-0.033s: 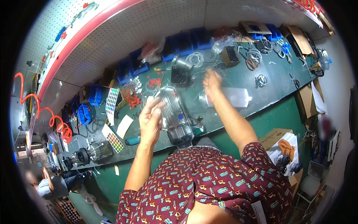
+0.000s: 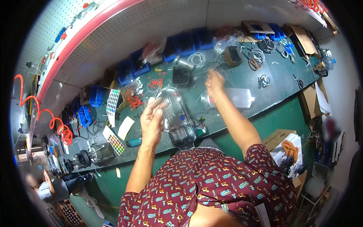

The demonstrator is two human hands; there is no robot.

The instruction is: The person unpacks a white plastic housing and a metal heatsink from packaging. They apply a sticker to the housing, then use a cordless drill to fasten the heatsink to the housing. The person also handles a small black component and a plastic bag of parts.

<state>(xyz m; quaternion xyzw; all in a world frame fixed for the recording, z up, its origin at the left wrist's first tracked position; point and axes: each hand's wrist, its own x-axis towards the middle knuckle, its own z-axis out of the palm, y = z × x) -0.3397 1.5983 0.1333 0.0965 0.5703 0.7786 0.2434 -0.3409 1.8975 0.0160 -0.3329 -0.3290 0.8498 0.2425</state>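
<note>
My right hand (image 2: 214,84) is closed at the near edge of a loose heap of thin strands that look like cable ties (image 2: 226,74); what its fingers pinch is too small to make out. Under my right wrist lies a smooth silver metal cover (image 2: 238,98). My left hand (image 2: 152,122) is raised with its fingers apart and loosely bent, holding nothing. It hovers by the left side of a finned metal housing (image 2: 174,109), which has wires and a dark part at its near end. A black tray of small parts (image 2: 181,75) stands beyond the housing.
Blue bins (image 2: 185,47) line the back. Left of the housing lie red-tipped wires (image 2: 133,98), sticker sheets (image 2: 113,140) and a teal-handled tool (image 2: 134,142). A cardboard box (image 2: 233,56) and coiled cables (image 2: 257,58) stand at the right. Another person (image 2: 53,187) sits far left.
</note>
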